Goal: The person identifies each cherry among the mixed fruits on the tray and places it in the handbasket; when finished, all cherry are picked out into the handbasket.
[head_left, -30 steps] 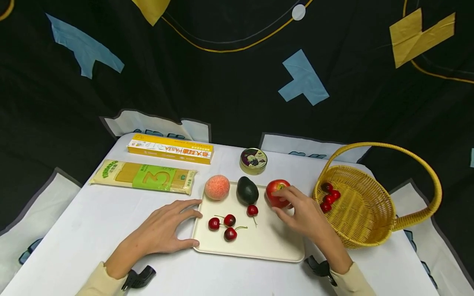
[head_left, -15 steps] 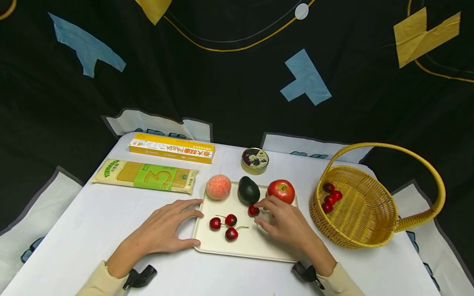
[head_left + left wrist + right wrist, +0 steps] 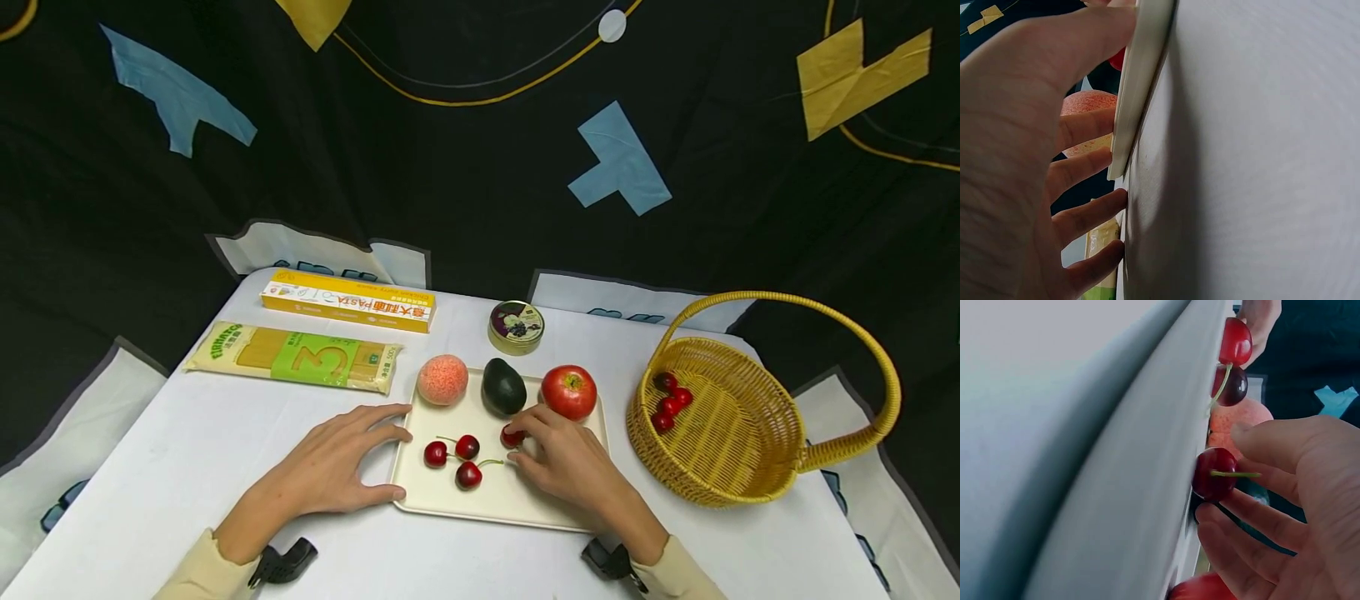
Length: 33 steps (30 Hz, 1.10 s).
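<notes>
My left hand [image 3: 337,462] is spread along the left edge of a cream tray [image 3: 540,504], thumb and fingertips at its rim. At the tray's middle, the fingers of my right hand [image 3: 573,458] reach around a dark red cherry [image 3: 1214,474]. In the right wrist view those fingers lie behind and below the cherry, while the thumb stands a little apart from it. Left of it on the tray lie three more stemmed cherries [image 3: 468,476]. A pink peach [image 3: 442,380], a dark avocado [image 3: 503,387] and a red apple [image 3: 569,392] line the tray's far side.
Right of the tray stands a yellow wicker basket [image 3: 720,483] with a tall handle and several cherries [image 3: 669,405] inside. Behind the tray sits a round tin [image 3: 516,327]. A spaghetti bag [image 3: 296,357] and a yellow pasta box [image 3: 348,300] lie at the back left.
My right hand has moved left from the apple to the single cherry, its fingers now closer around it. My left hand has stayed at the tray's edge.
</notes>
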Each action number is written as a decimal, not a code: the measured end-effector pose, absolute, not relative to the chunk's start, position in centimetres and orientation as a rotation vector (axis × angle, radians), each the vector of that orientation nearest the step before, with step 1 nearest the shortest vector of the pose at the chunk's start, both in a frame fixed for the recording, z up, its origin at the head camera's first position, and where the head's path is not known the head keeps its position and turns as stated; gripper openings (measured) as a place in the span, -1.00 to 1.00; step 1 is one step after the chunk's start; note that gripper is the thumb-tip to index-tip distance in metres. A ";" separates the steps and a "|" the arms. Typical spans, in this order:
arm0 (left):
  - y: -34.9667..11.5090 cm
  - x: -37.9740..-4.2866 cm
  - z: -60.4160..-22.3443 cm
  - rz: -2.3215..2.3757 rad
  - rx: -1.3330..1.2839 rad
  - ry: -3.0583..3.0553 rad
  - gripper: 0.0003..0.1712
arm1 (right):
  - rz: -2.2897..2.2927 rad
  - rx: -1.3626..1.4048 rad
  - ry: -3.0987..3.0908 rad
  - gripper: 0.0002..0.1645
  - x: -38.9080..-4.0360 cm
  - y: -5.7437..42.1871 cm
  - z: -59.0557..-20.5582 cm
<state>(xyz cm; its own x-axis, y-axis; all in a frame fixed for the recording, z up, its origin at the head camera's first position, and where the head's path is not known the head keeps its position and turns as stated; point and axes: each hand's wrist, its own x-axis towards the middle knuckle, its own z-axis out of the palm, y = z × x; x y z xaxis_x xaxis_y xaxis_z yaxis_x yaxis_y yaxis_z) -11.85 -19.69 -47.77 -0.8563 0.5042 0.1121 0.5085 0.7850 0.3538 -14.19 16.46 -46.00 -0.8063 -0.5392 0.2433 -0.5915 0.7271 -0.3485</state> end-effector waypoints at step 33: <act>-19.7 -11.7 -47.7 -0.583 -0.830 -2.956 -0.28 | 0.575 0.824 -2.686 -0.55 -13.5 21.7 -42.2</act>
